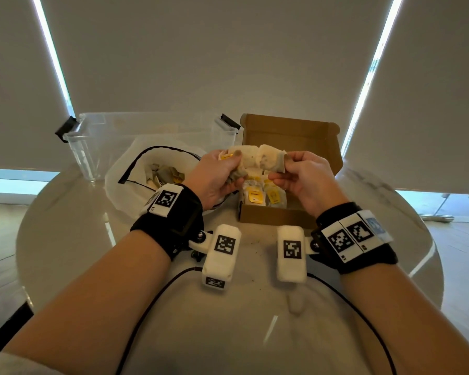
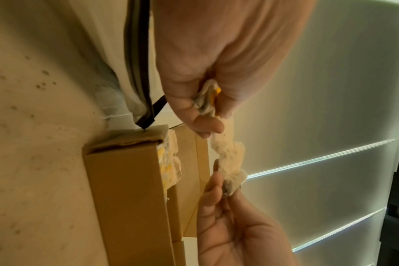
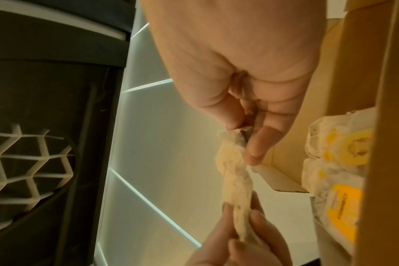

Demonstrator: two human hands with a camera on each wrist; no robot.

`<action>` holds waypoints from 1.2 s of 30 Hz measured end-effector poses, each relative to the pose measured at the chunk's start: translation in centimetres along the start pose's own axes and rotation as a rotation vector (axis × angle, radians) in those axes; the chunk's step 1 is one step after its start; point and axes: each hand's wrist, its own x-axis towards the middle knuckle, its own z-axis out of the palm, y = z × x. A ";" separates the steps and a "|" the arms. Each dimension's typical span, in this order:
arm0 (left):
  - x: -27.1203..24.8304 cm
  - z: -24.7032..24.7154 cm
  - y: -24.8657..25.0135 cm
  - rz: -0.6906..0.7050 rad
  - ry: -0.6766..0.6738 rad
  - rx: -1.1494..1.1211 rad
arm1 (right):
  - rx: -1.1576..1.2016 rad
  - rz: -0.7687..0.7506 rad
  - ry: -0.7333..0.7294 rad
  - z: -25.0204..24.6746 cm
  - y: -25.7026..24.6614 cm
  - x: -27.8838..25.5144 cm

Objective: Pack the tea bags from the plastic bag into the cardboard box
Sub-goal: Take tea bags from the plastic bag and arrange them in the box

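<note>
1. Above the cardboard box point(image 1: 275, 212), the left hand point(image 1: 214, 177) and right hand point(image 1: 302, 180) both pinch a crumpled clump of tea bags point(image 1: 257, 158), one at each end, stretched between them in the air.
2. Left hand also has a yellow tag point(image 2: 217, 93) bunched in its curled fingers; right hand grips its end between thumb and fingertips point(image 3: 256, 144).
3. Risk: paper looks thin and twisted. Pulling the ends apart too hard likely tears a bag and spills tea. Dark specks already lie on the table point(image 1: 255, 315).
4. Risk: strings and tags look tangled. One bag coming free could drag another out of the pinch, dropping it outside the box.
5. Box already holds rows of tea bags with yellow tags point(image 1: 255, 196), so it looks fairly full. Pushing the clump in unsorted may crush them or stop the lid point(image 1: 290, 133) closing.
6. Plastic bag point(image 1: 125, 169) sits just left of the box, open, more tea bags point(image 1: 163, 173) inside, so task is not finished. Left wrist is near its rim; a careless move may tip it.
7. Clear plastic tub point(image 1: 92, 147) stands behind the bag, not involved.
</note>
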 end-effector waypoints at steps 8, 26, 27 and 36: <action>-0.2 -0.4 -0.1 0.127 0.062 0.247 | 0.130 -0.021 -0.015 -0.5 -0.1 0.3; -0.8 0.2 0.1 0.245 -0.084 0.548 | -0.280 -0.380 -0.118 -0.2 0.3 0.0; -0.8 0.2 0.1 0.252 -0.090 0.565 | -0.267 -0.334 -0.106 -0.3 0.2 0.1; -0.5 0.2 -0.3 0.242 -0.083 0.764 | -0.435 -0.170 -0.046 -0.9 -0.4 0.2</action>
